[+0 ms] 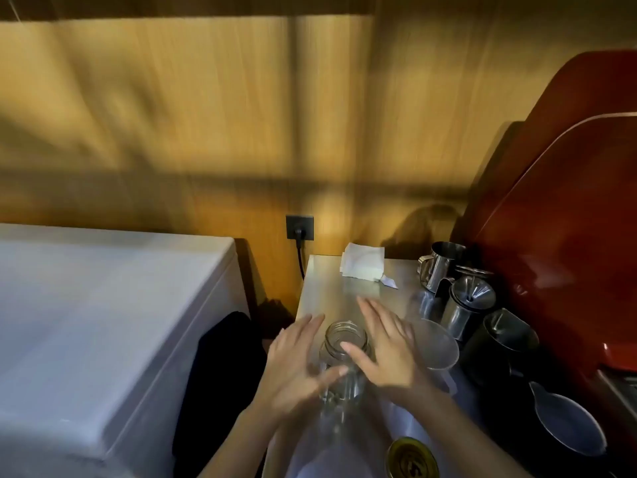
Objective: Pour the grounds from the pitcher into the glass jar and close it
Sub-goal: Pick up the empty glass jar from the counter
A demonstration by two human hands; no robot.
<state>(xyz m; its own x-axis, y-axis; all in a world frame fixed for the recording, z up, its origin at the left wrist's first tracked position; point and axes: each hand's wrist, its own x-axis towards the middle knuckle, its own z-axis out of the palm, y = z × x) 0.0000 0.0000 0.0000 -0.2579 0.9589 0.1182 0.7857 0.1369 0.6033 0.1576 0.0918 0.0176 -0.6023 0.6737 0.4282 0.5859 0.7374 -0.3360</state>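
A clear glass jar (pixel 344 343) stands open on the metal counter (pixel 331 288), with a little dark matter visible low inside it. My left hand (pixel 296 367) is at its left side and my right hand (pixel 386 350) at its right, fingers spread on both; the image is blurred, so I cannot tell whether they touch the glass. A clear plastic pitcher (pixel 434 343) stands just right of my right hand, partly hidden by it. The gold jar lid (pixel 412 458) lies flat near the bottom edge.
Several steel and black pitchers (pixel 458 305) crowd the counter's right side against a red machine (pixel 558 236). A stack of white paper (pixel 363 267) lies at the back. A white chest-like appliance (pixel 103 322) fills the left, with a wall socket (pixel 299 228) behind.
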